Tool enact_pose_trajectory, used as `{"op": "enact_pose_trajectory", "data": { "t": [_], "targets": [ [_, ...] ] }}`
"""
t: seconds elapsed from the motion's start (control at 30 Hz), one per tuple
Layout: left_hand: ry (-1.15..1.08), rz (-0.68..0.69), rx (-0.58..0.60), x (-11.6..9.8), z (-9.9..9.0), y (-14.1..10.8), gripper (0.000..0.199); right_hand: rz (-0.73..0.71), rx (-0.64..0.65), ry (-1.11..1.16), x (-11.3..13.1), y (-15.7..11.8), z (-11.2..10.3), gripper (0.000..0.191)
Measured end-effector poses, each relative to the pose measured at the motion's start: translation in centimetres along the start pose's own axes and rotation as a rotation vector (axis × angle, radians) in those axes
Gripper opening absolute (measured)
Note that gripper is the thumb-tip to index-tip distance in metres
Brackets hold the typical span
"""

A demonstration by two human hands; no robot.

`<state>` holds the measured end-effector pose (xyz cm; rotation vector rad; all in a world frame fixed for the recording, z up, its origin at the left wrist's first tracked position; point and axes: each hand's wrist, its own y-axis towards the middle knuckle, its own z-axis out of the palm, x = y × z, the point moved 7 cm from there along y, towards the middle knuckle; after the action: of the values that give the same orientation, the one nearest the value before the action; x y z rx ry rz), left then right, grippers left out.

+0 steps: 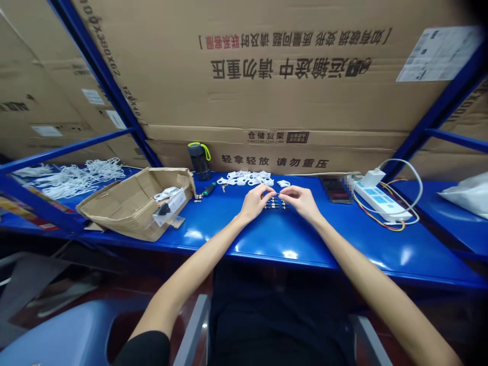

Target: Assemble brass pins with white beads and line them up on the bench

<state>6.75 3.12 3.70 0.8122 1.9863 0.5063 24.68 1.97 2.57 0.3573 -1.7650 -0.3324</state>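
Observation:
Over the blue tabletop (213, 223), my left hand (256, 201) and my right hand (299, 200) meet nearly fingertip to fingertip. Both are pinched closed around something small and dark between them, too small to make out. Just below the fingers, several small metal pieces (273, 204) lie in rows on the table. Behind my left hand spreads a pile of white plastic parts (246, 178), and one more white part (283, 183) lies behind the gap between my hands.
An open cardboard box (125, 208) stands at the left, near a green-handled screwdriver (209, 189) and a dark bottle (200, 161). At the right are a dark pixelated object (337, 190) and a white power strip (383, 201) with cables. Blue shelf posts flank the workspace.

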Motion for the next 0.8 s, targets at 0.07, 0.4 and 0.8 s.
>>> {"op": "enact_pose_trajectory", "data": {
  "t": [0.07, 0.4, 0.8],
  "targets": [
    [0.011, -0.004, 0.002, 0.02, -0.02, 0.01, 0.024, 0.004, 0.001, 0.001, 0.08, -0.01, -0.04, 0.036],
    [-0.006, -0.007, 0.026, 0.09, 0.24, 0.07, 0.025, 0.021, 0.047, 0.031, 0.1, -0.15, 0.3, 0.035],
    [-0.022, 0.026, -0.013, -0.56, -0.09, -0.01, 0.022, 0.021, -0.014, 0.097, 0.47, -0.19, 0.12, 0.04]
  ]
}}
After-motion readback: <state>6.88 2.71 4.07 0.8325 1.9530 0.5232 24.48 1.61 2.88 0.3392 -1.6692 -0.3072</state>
